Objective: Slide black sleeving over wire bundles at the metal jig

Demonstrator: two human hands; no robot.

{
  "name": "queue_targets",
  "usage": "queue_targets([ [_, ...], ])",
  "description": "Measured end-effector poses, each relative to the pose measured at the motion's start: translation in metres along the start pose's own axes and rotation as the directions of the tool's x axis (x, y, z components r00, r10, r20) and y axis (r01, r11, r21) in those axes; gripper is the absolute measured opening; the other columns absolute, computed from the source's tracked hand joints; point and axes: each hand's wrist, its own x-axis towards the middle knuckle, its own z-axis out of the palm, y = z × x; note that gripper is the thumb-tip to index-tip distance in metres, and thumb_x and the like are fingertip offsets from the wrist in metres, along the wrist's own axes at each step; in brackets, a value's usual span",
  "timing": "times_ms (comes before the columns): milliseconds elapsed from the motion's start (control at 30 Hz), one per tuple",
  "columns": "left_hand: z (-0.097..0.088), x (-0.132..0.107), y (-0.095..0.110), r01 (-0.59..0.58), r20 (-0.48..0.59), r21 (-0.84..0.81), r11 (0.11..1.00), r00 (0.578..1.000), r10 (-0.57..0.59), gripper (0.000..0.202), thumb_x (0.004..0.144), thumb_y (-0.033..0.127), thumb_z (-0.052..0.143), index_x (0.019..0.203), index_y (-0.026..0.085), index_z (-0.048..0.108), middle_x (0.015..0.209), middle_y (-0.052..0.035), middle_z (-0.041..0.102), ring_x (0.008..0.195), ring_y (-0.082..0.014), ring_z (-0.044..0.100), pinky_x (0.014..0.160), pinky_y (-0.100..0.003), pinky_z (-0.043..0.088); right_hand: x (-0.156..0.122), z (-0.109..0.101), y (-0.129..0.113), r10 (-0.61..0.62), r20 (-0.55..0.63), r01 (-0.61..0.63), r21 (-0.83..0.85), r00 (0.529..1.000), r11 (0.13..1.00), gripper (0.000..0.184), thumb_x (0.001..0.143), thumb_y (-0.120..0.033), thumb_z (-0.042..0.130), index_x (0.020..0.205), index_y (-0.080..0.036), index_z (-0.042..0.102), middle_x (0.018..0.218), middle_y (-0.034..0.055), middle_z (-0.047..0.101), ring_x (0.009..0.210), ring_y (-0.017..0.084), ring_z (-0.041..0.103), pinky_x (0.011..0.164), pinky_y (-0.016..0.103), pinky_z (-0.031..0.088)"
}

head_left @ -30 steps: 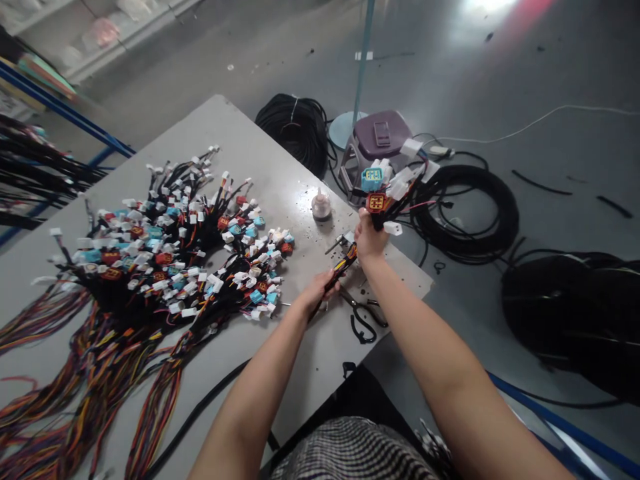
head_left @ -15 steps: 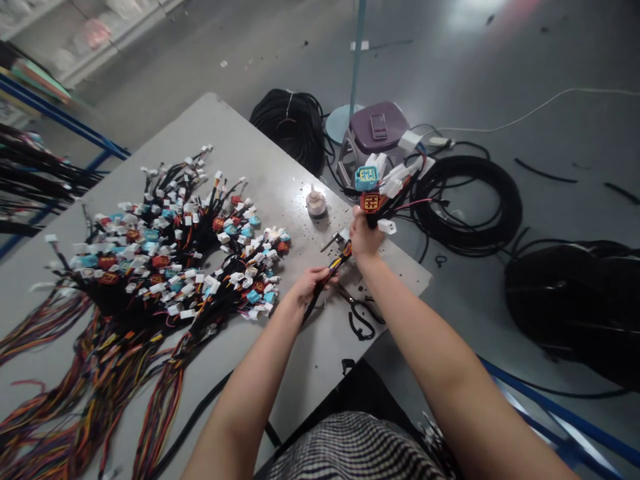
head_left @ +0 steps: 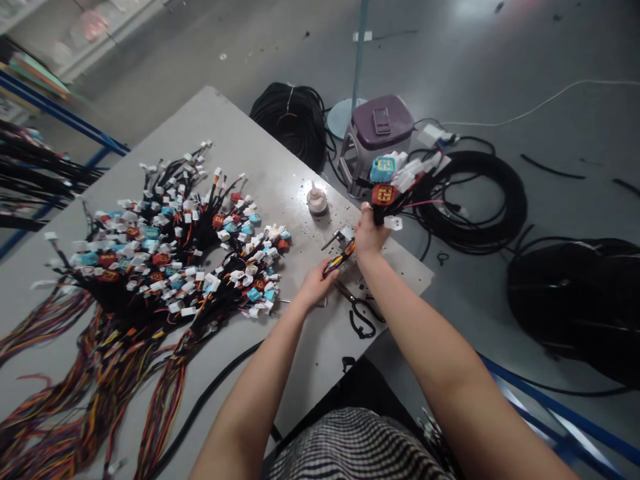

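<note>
My right hand (head_left: 369, 235) grips a black-sheathed wire harness (head_left: 380, 212) just below its connectors. A red connector (head_left: 385, 194), a blue connector (head_left: 383, 169) and white connectors (head_left: 406, 177) fan out above that hand. My left hand (head_left: 315, 287) holds the harness's lower part, where orange and yellow wires show (head_left: 340, 259) between my hands. Black-handled scissors (head_left: 359, 310) lie on the table just under my hands. A small metal tool (head_left: 341, 237) lies by my right wrist. A large heap of finished harnesses (head_left: 165, 260) spreads left of my left hand.
The grey table (head_left: 240, 143) carries a small squeeze bottle (head_left: 317, 200) and scattered debris. Black cable coils (head_left: 470, 200) lie on the floor beyond its edge, beside a purple stool (head_left: 377, 133). A blue metal rack (head_left: 60, 113) stands at the left.
The harness's tail no longer hangs below my left hand. The connectors have swung slightly right, and my left hand has moved a little toward the table.
</note>
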Motion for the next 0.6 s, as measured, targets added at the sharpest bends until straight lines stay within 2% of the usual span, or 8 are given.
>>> queue_targets([
  [100, 0.006, -0.009, -0.002, -0.003, -0.210, 0.298, 0.955, 0.975, 0.068, 0.035, 0.087, 0.029, 0.056, 0.120, 0.021, 0.064, 0.113, -0.0098, 0.063, 0.096, -0.0232, 0.059, 0.080, -0.030, 0.045, -0.010, -0.022, -0.017, -0.059, -0.064, 0.051, -0.109, 0.996, 0.993, 0.051, 0.086, -0.060, 0.050, 0.105, -0.013, 0.060, 0.086, 0.0080, 0.060, 0.081, 0.019, 0.059, 0.070, 0.029, 0.049],
  [200, 0.006, -0.015, -0.001, -0.062, -0.241, 0.371, 0.926, 0.957, 0.161, 0.033, 0.092, 0.032, 0.049, 0.117, 0.019, 0.064, 0.109, -0.0098, 0.062, 0.095, -0.0216, 0.060, 0.082, -0.029, 0.045, -0.055, -0.063, -0.016, -0.174, -0.046, 0.157, -0.258, 0.984, 0.953, 0.042, 0.086, -0.051, 0.056, 0.107, -0.016, 0.058, 0.094, 0.0083, 0.060, 0.080, 0.018, 0.056, 0.076, 0.031, 0.047],
  [267, 0.004, -0.016, 0.003, -0.108, -0.241, 0.393, 0.913, 0.946, 0.216, 0.033, 0.093, 0.033, 0.046, 0.116, 0.019, 0.064, 0.105, -0.0091, 0.063, 0.095, -0.0208, 0.060, 0.081, -0.028, 0.044, -0.098, -0.091, -0.002, -0.187, 0.063, 0.196, -0.384, 0.980, 0.902, 0.028, 0.090, -0.043, 0.052, 0.097, -0.017, 0.059, 0.089, 0.0065, 0.061, 0.078, 0.017, 0.056, 0.076, 0.031, 0.045],
  [333, 0.001, -0.013, 0.006, -0.115, -0.254, 0.422, 0.899, 0.937, 0.239, 0.031, 0.093, 0.031, 0.044, 0.112, 0.018, 0.064, 0.102, -0.0086, 0.064, 0.093, -0.0204, 0.060, 0.078, -0.028, 0.043, -0.136, -0.112, 0.016, -0.111, 0.239, 0.229, -0.548, 0.965, 0.804, 0.020, 0.090, -0.037, 0.052, 0.087, -0.018, 0.060, 0.083, 0.0062, 0.061, 0.079, 0.019, 0.056, 0.076, 0.032, 0.043],
  [400, 0.000, -0.009, 0.008, -0.091, -0.269, 0.431, 0.898, 0.937, 0.224, 0.027, 0.092, 0.033, 0.046, 0.104, 0.017, 0.064, 0.094, -0.0071, 0.065, 0.085, -0.0194, 0.059, 0.072, -0.027, 0.042, -0.161, -0.123, 0.033, 0.010, 0.393, 0.289, -0.693, 0.919, 0.660, 0.018, 0.085, -0.034, 0.060, 0.092, -0.017, 0.062, 0.090, 0.0084, 0.062, 0.088, 0.023, 0.057, 0.079, 0.034, 0.042],
  [433, -0.001, -0.008, 0.009, -0.074, -0.277, 0.426, 0.902, 0.938, 0.207, 0.024, 0.091, 0.034, 0.049, 0.099, 0.017, 0.064, 0.087, -0.0058, 0.064, 0.078, -0.0185, 0.058, 0.068, -0.027, 0.040, -0.168, -0.127, 0.039, 0.070, 0.441, 0.320, -0.743, 0.895, 0.587, 0.023, 0.083, -0.033, 0.064, 0.099, -0.016, 0.063, 0.096, 0.0096, 0.062, 0.092, 0.025, 0.057, 0.081, 0.035, 0.041],
  [500, -0.002, -0.005, 0.008, -0.040, -0.290, 0.409, 0.912, 0.942, 0.172, 0.020, 0.087, 0.035, 0.053, 0.089, 0.017, 0.061, 0.073, -0.0025, 0.060, 0.067, -0.0166, 0.054, 0.062, -0.026, 0.037, -0.172, -0.132, 0.044, 0.186, 0.483, 0.350, -0.805, 0.855, 0.479, 0.035, 0.079, -0.031, 0.070, 0.110, -0.016, 0.062, 0.104, 0.0100, 0.062, 0.095, 0.025, 0.057, 0.084, 0.035, 0.039],
  [600, -0.003, -0.005, 0.007, 0.019, -0.335, 0.408, 0.913, 0.933, 0.130, 0.017, 0.086, 0.034, 0.053, 0.081, 0.018, 0.057, 0.066, -0.0002, 0.054, 0.061, -0.0154, 0.049, 0.058, -0.025, 0.032, -0.172, -0.139, 0.041, 0.278, 0.486, 0.353, -0.839, 0.829, 0.414, 0.033, 0.085, -0.031, 0.067, 0.113, -0.016, 0.061, 0.101, 0.0088, 0.065, 0.093, 0.023, 0.059, 0.089, 0.035, 0.037],
])
